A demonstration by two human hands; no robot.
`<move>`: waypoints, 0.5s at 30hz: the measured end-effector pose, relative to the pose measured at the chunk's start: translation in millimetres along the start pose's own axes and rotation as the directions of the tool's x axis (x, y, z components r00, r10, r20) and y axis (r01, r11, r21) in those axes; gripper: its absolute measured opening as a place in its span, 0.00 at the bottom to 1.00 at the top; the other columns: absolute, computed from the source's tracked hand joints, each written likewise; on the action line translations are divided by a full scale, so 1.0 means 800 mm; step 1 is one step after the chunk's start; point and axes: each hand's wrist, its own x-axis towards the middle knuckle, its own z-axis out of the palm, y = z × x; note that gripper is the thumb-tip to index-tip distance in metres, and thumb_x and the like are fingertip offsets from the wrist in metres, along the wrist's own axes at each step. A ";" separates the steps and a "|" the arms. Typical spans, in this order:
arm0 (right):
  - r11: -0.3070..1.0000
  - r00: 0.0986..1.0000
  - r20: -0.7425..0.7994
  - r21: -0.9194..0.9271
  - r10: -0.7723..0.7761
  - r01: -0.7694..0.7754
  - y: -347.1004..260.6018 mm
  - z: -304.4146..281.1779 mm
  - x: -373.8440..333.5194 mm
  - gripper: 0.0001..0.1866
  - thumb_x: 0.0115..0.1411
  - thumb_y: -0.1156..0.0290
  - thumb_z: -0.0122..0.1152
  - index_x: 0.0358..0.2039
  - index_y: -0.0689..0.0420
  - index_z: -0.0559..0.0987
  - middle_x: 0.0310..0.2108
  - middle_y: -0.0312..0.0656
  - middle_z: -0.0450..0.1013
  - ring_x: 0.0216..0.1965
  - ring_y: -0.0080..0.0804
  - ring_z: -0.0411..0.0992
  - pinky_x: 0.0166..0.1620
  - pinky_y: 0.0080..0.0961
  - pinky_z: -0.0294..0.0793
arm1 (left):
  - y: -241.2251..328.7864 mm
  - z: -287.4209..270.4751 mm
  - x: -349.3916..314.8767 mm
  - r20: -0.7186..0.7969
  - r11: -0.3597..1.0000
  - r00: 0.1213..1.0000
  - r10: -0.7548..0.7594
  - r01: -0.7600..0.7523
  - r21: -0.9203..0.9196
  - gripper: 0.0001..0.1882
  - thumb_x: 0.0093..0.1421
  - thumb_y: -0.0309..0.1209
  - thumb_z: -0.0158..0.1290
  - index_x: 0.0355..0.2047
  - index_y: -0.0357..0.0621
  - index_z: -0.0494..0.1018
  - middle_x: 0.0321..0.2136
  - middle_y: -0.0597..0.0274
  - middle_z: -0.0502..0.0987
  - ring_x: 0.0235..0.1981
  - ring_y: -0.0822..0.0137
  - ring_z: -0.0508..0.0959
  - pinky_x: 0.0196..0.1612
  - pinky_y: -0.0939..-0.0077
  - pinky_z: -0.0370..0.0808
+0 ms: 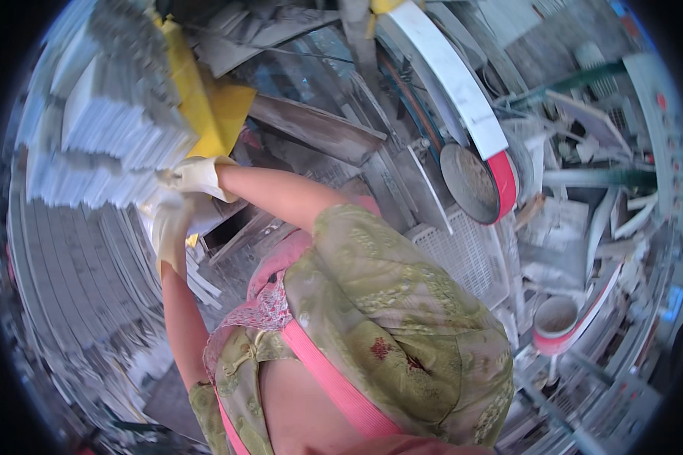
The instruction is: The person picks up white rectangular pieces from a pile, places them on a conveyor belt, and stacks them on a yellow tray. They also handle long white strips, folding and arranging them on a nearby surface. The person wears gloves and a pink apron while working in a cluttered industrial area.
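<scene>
Tall stacks of thin white slabs, like tiles (121,129), stand at the left. Both my hands wear cream gloves and meet at the stack's near right corner. My right hand (199,179) reaches in from the right, its fingers curled in at the slab edges; what is in them is hidden. Just below it, my left hand (168,224) is raised against the same corner, its fingers blurred. A pale flat piece (205,218) shows beside the gloves; whether a hand grips it I cannot tell. Yellow sheeting (224,114) hangs behind the stack.
Long grey strips (68,265) are packed below the stack. To the right stand a belt machine with a red-edged round drum (474,182), a white plastic crate (463,254) and a smaller round red-rimmed part (555,318). Boards (319,129) lean at the back.
</scene>
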 end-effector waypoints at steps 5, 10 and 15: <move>0.920 0.740 -0.547 -0.237 -0.392 0.313 0.088 -0.122 -0.171 0.21 0.62 0.48 0.60 0.40 0.52 0.86 0.40 0.48 0.81 0.44 0.50 0.77 0.50 0.42 0.75 | -0.017 0.012 0.010 -0.150 0.999 0.988 -0.040 0.040 -0.002 0.44 0.50 0.60 0.60 0.45 0.23 0.78 0.41 0.28 0.81 0.45 0.42 0.82 0.50 0.54 0.75; 0.861 0.347 -0.928 -0.284 -0.136 -0.423 0.155 -0.233 -0.493 0.14 0.63 0.61 0.61 0.43 0.56 0.85 0.46 0.46 0.80 0.52 0.46 0.76 0.58 0.37 0.73 | -0.022 0.014 0.008 -0.176 0.997 0.983 -0.055 0.044 -0.071 0.39 0.52 0.55 0.62 0.43 0.23 0.77 0.39 0.32 0.82 0.43 0.43 0.83 0.47 0.56 0.76; 0.301 0.484 -0.872 -0.444 0.072 -0.844 0.178 -0.231 -0.653 0.42 0.56 0.58 0.70 0.68 0.54 0.65 0.70 0.47 0.61 0.72 0.45 0.57 0.72 0.47 0.54 | -0.023 0.000 0.018 -0.240 0.998 0.970 0.023 -0.035 -0.047 0.37 0.52 0.53 0.64 0.44 0.23 0.77 0.38 0.36 0.82 0.41 0.45 0.82 0.47 0.59 0.77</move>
